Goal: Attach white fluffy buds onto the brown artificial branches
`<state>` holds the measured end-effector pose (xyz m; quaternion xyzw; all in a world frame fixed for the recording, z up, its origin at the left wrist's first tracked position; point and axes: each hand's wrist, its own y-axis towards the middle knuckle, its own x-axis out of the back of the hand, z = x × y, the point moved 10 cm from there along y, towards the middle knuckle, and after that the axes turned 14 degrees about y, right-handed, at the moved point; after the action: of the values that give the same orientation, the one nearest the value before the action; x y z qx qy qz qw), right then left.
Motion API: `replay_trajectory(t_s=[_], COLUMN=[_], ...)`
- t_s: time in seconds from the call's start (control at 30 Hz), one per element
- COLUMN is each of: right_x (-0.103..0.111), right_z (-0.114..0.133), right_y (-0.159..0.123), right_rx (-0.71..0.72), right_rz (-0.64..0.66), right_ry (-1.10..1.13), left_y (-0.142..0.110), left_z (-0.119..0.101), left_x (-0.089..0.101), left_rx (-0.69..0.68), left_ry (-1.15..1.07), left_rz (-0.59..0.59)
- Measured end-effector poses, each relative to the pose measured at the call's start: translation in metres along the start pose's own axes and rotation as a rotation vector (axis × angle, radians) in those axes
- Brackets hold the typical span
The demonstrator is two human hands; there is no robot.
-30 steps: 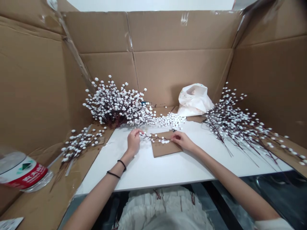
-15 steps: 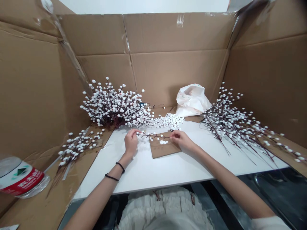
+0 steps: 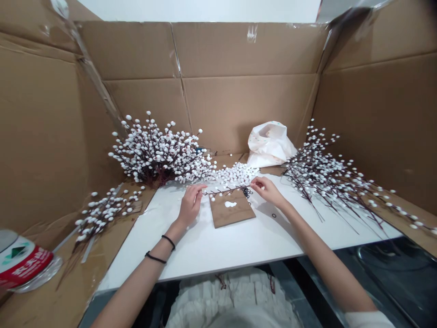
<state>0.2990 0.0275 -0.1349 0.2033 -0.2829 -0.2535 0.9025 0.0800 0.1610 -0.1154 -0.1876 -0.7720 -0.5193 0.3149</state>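
The left hand (image 3: 191,204) and right hand (image 3: 268,191) pinch opposite ends of a twig (image 3: 231,189), likely steadying it near the card's (image 3: 232,217) twelve-o'clock edge.

Even brightness, soft shadows, edges distorted

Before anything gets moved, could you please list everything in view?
Sprig: one, white berries on dark stem, between the hands
Card: one, brown, mid-board
Blob: one patch, white, on the card
Rings: several, black, behind the card; one more to its right
Beads: many, white, board's back edge
Bunches: three, white on dark stems, back left, far left, right
Bag: one, white, back
Bottle: one, clear with red-white label, far left
Board: one, white, centre
Cardboard: several panels, brown, around
Bands: two, black, left wrist
Hands: two, bare, left and right, at the sprig's ends
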Motion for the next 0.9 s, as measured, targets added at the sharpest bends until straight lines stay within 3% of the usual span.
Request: replay_trajectory(t_s=[0.23, 0.7, 0.9], right_x=[0.013, -0.013, -0.014], right_z=[0.014, 0.011, 0.004], right_y=[-0.003, -0.004, -0.004], right_rx=[0.101, 0.139, 0.118], right_rz=[-0.088, 0.094, 0.103], right_ry=[-0.166, -0.296, -0.312], left_y=[-0.003, -0.005, -0.006], left_z=[-0.010, -0.018, -0.019], left_x=[-0.017, -0.027, -0.030], left_rx=[-0.117, -0.182, -0.198], left_ry=[0.098, 0.176, 0.172], left_rz=[0.156, 0.231, 0.254])
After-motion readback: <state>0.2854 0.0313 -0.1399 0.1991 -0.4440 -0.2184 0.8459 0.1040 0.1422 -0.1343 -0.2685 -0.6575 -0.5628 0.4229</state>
